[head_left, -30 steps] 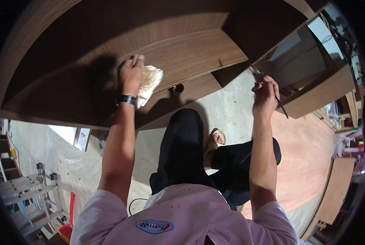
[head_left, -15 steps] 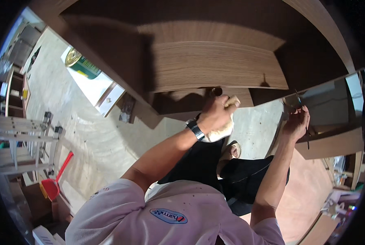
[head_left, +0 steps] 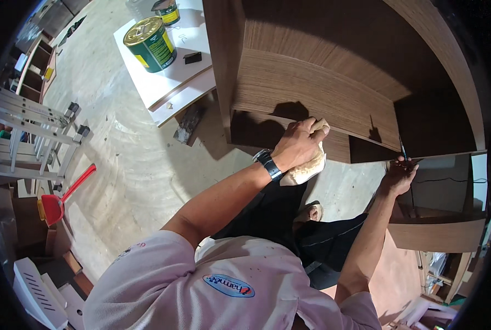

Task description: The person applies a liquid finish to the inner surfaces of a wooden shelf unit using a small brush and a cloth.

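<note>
My left hand [head_left: 299, 144] grips a crumpled cream cloth [head_left: 307, 168] and presses it against the lower front edge of a brown wood-grain cabinet [head_left: 317, 88]. A black watch sits on that wrist. My right hand [head_left: 399, 175] is closed around a thin dark tool [head_left: 403, 148] that points up at the cabinet's lower right edge. Both arms reach forward over my dark trousers and a sandalled foot [head_left: 311, 212].
A green and gold tin [head_left: 151, 44] stands on a white board [head_left: 168, 82] on the concrete floor at the upper left. A red dustpan [head_left: 58, 201] and a metal ladder [head_left: 31, 132] lie at the left. Wooden panels [head_left: 438, 234] lean at the right.
The view has swung left and down, bringing the floor, tin and ladder into sight. My left hand with the cloth has shifted along the cabinet's lower edge; my right hand stays at that edge with the tool.
</note>
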`<state>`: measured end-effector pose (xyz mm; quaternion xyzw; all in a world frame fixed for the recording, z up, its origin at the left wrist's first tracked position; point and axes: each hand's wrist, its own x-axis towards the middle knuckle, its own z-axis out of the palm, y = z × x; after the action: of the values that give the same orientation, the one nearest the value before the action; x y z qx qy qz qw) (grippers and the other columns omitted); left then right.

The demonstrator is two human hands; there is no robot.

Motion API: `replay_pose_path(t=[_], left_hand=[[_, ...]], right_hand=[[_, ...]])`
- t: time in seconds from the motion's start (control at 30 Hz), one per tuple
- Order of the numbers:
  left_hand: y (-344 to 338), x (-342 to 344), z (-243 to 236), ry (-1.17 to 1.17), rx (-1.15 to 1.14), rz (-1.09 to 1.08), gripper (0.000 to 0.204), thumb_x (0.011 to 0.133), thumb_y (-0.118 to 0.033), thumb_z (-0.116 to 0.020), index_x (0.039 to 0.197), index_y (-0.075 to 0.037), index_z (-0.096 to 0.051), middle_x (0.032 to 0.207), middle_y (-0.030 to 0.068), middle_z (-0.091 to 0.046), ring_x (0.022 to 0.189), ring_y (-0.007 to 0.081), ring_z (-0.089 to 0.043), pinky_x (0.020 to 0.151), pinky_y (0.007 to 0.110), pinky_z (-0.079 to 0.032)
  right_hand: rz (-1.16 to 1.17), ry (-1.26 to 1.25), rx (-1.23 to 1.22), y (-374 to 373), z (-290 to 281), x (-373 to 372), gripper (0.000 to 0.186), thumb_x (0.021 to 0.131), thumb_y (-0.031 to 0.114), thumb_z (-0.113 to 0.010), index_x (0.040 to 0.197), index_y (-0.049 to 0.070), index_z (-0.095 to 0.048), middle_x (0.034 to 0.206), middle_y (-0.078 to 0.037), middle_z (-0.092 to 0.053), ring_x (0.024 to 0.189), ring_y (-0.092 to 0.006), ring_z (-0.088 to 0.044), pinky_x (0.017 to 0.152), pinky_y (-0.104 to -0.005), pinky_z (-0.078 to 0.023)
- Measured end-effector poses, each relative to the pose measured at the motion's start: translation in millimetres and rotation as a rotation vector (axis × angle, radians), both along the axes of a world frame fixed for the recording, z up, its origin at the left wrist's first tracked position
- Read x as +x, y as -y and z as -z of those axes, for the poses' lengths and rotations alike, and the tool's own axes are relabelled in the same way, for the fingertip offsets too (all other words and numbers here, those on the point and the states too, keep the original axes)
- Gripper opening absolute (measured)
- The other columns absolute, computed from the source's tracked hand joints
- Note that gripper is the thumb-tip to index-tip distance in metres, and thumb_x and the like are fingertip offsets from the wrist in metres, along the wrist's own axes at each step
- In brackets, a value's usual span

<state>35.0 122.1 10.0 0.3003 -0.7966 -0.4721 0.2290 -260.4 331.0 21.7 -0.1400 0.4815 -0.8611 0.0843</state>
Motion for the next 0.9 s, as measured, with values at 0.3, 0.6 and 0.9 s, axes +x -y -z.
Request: replay_pose_path(t=[0.3,0.6,0.9], left_hand=[[10,-9,-18,-0.193,0.213,-0.114,0.063,0.096,-0.047,-0.067,0.125,0.009,-0.062,0.121,0.0201,-0.07,0.11,0.026,-0.068,0.094,0.036,-0.053],[159,-53,-8,-0.133,0.161,-0.279,0.046,0.096,-0.043,-0.064,0.112,-0.001,-0.073,0.097,0.0098,-0.075,0.084,0.0195,-0.068,0.078,0.034,-0.053],[178,-80,47,-0.187,-0.02,-0.272,0.048,0.099,-0.044,-0.056,0.123,-0.004,-0.07,0.116,0.0175,-0.073,0.105,0.0298,-0.068,0.094,0.038,-0.05]], right_hand=[[0.046,0.091,-0.004,7,-8,5,0.021,0.102,0.024,-0.06,0.105,0.003,-0.061,0.097,-0.008,-0.059,0.088,-0.0197,-0.059,0.073,-0.031,-0.05],[-0.307,0.064,0.851,-1,-5,12,0.027,0.098,0.03,-0.067,0.087,0.006,-0.068,0.068,-0.004,-0.06,0.055,-0.0144,-0.057,0.052,-0.0316,-0.048],[-0.427,0.141,0.813,20,116,49,0.031,0.094,0.031,-0.07,0.11,0.005,-0.07,0.095,-0.008,-0.073,0.081,-0.0168,-0.068,0.07,-0.0305,-0.054]])
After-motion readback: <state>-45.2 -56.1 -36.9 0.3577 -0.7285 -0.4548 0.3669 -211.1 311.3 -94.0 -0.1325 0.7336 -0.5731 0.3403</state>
